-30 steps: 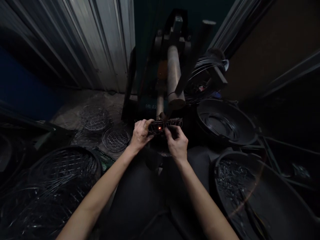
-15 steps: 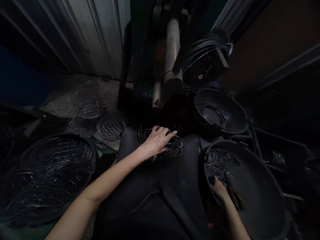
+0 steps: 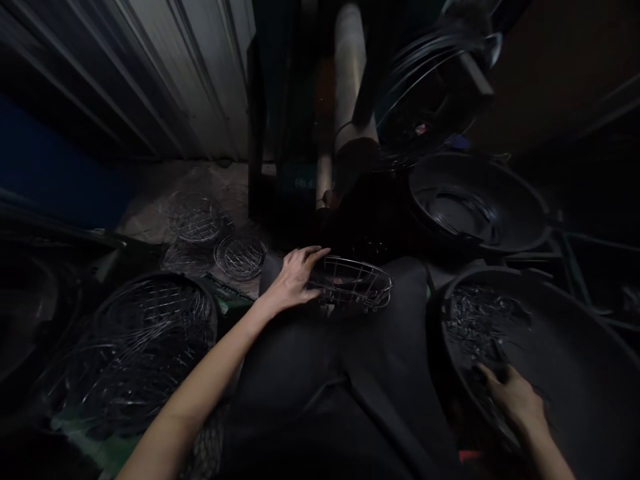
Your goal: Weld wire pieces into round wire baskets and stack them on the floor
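My left hand (image 3: 296,279) grips the left side of a small round wire basket (image 3: 361,280), thumb below and fingers over its rim. The basket lies tilted at the far edge of the dark apron (image 3: 340,347) over my lap, under the machine. On the right, my right hand (image 3: 520,400) reaches into a wide dark basin (image 3: 575,373), its fingers curled around something dark that I cannot make out. Small metal pieces (image 3: 480,320) lie heaped in the basin just beyond that hand.
A dark machine with a pale cylinder (image 3: 350,67) rises ahead. To the left, a tub holds a pile of wire grids (image 3: 145,333); round wire grids (image 3: 241,257) lie on the floor beyond. Behind the right basin stands another basin (image 3: 530,207) with wire rings.
My left hand has shifted from over the wire basket to its left side, exposing more of it. My right hand has moved deeper into the basin; the view has also shifted.
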Demonstrator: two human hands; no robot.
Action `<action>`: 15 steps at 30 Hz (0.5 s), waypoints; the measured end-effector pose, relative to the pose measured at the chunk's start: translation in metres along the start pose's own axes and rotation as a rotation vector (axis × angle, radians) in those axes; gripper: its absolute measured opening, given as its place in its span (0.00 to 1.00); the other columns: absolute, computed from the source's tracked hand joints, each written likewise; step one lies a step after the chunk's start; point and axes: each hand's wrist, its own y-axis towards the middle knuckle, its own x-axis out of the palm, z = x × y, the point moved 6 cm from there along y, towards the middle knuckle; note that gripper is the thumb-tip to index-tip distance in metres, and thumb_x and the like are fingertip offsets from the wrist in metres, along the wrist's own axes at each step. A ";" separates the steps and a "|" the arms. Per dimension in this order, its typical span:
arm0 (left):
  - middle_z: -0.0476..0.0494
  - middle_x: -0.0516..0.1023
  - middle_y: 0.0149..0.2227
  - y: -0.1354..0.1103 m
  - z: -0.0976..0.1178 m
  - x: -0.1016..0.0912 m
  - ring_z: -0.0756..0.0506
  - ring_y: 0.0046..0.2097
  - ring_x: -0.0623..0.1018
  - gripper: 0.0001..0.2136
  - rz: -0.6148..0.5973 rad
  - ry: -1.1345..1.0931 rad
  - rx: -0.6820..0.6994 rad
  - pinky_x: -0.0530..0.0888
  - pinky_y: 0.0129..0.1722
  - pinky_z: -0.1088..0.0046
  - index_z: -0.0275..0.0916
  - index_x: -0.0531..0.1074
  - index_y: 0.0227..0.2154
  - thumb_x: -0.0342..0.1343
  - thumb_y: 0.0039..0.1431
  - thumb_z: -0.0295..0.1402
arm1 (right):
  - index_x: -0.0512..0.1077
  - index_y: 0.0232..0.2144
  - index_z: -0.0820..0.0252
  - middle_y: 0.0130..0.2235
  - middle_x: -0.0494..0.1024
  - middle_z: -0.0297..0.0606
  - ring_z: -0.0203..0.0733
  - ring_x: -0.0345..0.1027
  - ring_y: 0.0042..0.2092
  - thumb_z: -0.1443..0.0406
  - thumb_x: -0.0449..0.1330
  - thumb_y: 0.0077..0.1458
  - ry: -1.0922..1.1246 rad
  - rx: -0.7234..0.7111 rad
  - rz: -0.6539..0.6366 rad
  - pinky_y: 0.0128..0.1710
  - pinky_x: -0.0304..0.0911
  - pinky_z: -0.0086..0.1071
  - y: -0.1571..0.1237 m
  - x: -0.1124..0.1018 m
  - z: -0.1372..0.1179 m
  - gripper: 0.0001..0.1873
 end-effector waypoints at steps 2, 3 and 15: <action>0.37 0.64 0.54 0.006 0.002 0.001 0.38 0.57 0.64 0.34 0.021 -0.051 0.014 0.59 0.58 0.57 0.39 0.55 0.58 0.62 0.48 0.36 | 0.71 0.34 0.66 0.33 0.76 0.57 0.61 0.72 0.41 0.56 0.52 0.48 0.079 0.122 0.013 0.40 0.66 0.46 -0.012 -0.018 -0.005 0.19; 0.38 0.66 0.53 0.008 0.003 0.000 0.39 0.56 0.66 0.33 0.023 -0.076 0.023 0.61 0.57 0.58 0.40 0.56 0.57 0.61 0.49 0.35 | 0.70 0.35 0.65 0.35 0.76 0.55 0.60 0.71 0.42 0.56 0.53 0.47 0.176 0.165 0.053 0.41 0.66 0.46 -0.020 -0.030 -0.012 0.18; 0.44 0.66 0.45 0.023 0.033 -0.033 0.42 0.48 0.69 0.32 0.174 0.135 0.039 0.69 0.50 0.61 0.42 0.56 0.56 0.61 0.48 0.27 | 0.68 0.27 0.61 0.23 0.72 0.33 0.36 0.67 0.23 0.53 0.62 0.48 1.136 -0.615 -0.194 0.23 0.63 0.28 -0.137 -0.104 -0.286 0.16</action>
